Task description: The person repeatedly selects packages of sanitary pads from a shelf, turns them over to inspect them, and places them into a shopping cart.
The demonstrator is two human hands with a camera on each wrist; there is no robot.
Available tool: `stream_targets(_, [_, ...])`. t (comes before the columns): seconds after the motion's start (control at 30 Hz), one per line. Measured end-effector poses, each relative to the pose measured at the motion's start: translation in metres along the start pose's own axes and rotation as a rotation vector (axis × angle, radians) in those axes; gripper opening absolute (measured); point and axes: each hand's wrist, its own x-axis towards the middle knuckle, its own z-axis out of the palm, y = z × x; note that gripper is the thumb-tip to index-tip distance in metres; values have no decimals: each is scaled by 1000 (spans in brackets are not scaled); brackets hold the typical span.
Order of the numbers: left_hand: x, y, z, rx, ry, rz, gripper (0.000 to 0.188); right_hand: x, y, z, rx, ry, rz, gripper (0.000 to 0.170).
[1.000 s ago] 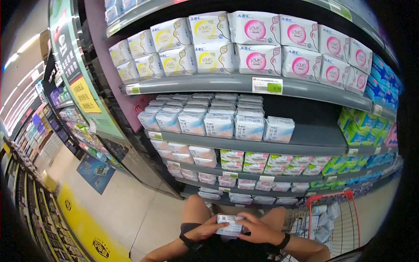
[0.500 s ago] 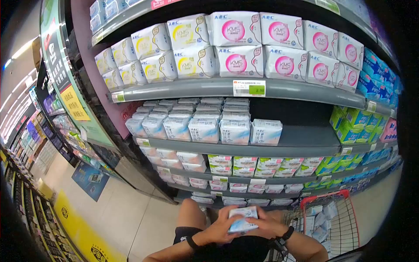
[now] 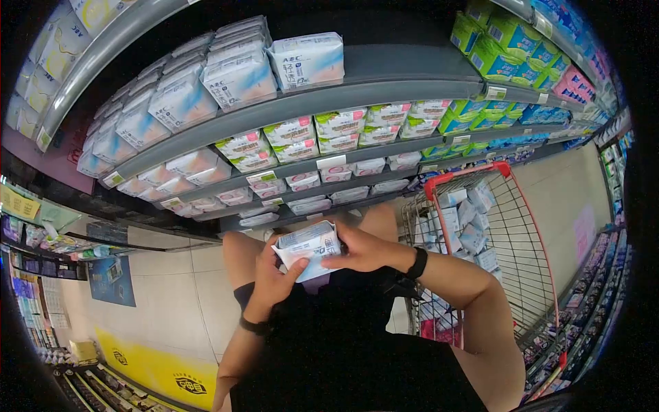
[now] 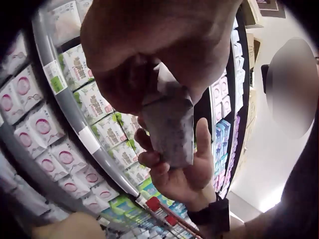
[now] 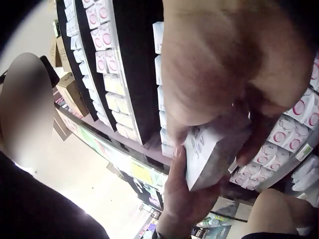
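In the head view, a white and light-blue pack of sanitary pads (image 3: 307, 242) is held over the lap between two hands. My left hand (image 3: 274, 276) grips its left end, with the thumb across the face toward me. From the other side my right hand (image 3: 365, 250) holds the right end, its thumb along the lower edge. Both wrist views show the pack's narrow side; "ABC" lettering on the pack (image 5: 202, 152) appears in the right wrist view. Much of the fingers behind the pack is hidden.
A wire shopping cart (image 3: 506, 169) with a red rim stands to the right, holding several similar packs (image 3: 472, 213). Ahead, a grey shelf (image 3: 412, 65) carries rows of white-blue packs (image 3: 182, 99) and green packs (image 3: 511, 38). A yellow floor strip (image 3: 147, 360) lies at left.
The head view has tilted down and turned right, showing more of the cart and lower shelves. Both hands still hold the pack, which has been turned between them.
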Motion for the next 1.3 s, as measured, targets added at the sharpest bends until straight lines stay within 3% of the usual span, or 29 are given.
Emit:
stream_targets(0.07, [1,-3,2,-31,54,44,49,3,15,-4,120,-17,-13,71])
stream_targets(0.1, [4,1,5,-48,78,69,48,4,12,-8,212,-41,95,69])
stream_targets(0.2, [5,16,15,-214,153,26,44,4,8,-12,172,11,103,68])
stream_targets(0.3, [6,7,5,50,33,-14,36,8,10,-9,196,220,37,62])
stream_targets(0.37, [8,0,3,43,-78,-97,32,11,17,-12,213,301,-17,54])
stream_targets(0.5, [4,-9,8,43,-89,-86,34,10,22,-12,101,198,64,58])
stream_targets(0.63, [3,2,8,68,-84,-27,41,10,6,-6,75,2,12,70])
stream_targets(0.73, [-1,-6,3,98,-165,-14,38,9,9,-22,-135,-49,-27,68])
stream_targets(0.77, [-3,-8,-2,130,-215,-29,37,9,6,-25,-28,-17,-1,65])
stream_targets(0.87, [-8,-10,-13,162,-265,-14,30,3,-10,-46,-135,180,87,61])
stream_targets(0.93, [-10,-7,-18,162,-265,21,24,-7,-3,-68,-173,459,-60,56])
stream_targets(0.97, [-12,-3,-22,168,-253,32,25,-12,11,-90,-97,590,-49,52])
stream_targets(1.0, [-15,3,-27,175,-242,42,25,-17,-7,-96,255,745,-30,51])
stream_targets(1.03, [-15,6,-31,182,-232,53,26,-11,-37,-101,376,786,-240,50])
stream_targets(1.07, [-16,6,-36,197,-226,42,26,-18,-56,-117,312,807,-278,49])
stream_targets(1.1, [-18,4,-42,213,-221,32,26,-16,-69,-137,160,950,-335,47])
stream_targets(1.17, [-20,0,-52,239,-220,18,25,-19,-104,-178,-290,1008,-334,45])
stream_targets(1.3, [-22,-6,-61,230,-227,54,22,3,-143,-244,-715,1048,-396,41])
